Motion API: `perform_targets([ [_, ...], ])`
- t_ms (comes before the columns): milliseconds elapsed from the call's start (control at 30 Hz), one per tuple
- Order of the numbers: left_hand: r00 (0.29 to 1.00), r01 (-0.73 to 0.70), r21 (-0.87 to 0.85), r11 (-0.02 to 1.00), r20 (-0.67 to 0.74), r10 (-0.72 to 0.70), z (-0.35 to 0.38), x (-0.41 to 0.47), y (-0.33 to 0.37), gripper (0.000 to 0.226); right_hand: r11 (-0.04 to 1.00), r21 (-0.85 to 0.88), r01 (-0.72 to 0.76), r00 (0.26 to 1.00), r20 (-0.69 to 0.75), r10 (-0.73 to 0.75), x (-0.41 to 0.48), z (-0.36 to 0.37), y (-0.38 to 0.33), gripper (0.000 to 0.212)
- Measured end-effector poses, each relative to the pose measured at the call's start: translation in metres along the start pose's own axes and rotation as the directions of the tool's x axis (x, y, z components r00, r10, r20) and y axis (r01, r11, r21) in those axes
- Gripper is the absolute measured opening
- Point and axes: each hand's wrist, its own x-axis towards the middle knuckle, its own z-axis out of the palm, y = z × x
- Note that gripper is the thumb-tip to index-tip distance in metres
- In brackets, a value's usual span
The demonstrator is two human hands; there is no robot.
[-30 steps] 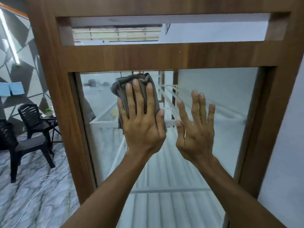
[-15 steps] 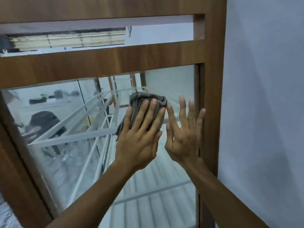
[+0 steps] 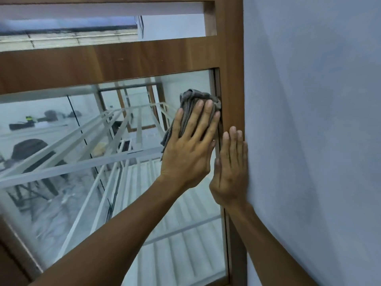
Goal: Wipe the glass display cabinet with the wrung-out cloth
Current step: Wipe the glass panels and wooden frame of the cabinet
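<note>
Grey cloth under flat left hand (right hand open on frame).

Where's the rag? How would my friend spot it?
Find the big glass pane in the brown wooden frame. At the pane's top right corner, against the frame, the left hand presses a crumpled grey cloth. It is the only soft, wrinkled thing there.

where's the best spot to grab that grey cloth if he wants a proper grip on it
Probably the bunched top fold of the grey cloth, showing above the left hand. Come from above and left: the wooden frame blocks the right, and the glass backs it.
</note>
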Motion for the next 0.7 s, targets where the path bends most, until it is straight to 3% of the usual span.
perform_targets([
  [167, 0.996, -0.081, 0.043, 0.996, 0.029, 0.079, -0.003, -0.048, -0.019, 0.061, 0.999, -0.022, -0.038, 0.999, 0.008, 0.038, 0.004, 0.001, -0.017, 0.059],
  [367, 0.99, 0.117, 0.031, 0.993, -0.085, -0.114, -0.024, -0.093, -0.066, 0.057, 0.981, 0.097, 0.167, 0.977, 0.118, -0.178, 0.009, 0.028, -0.075, 0.06],
  [700, 0.934, 0.333, 0.065, 0.941, -0.156, -0.32, -0.067, -0.169, -0.163, 0.057, 0.956, 0.095, 0.276, 0.952, 0.106, -0.286, 0.004, 0.077, -0.197, 0.055],
])
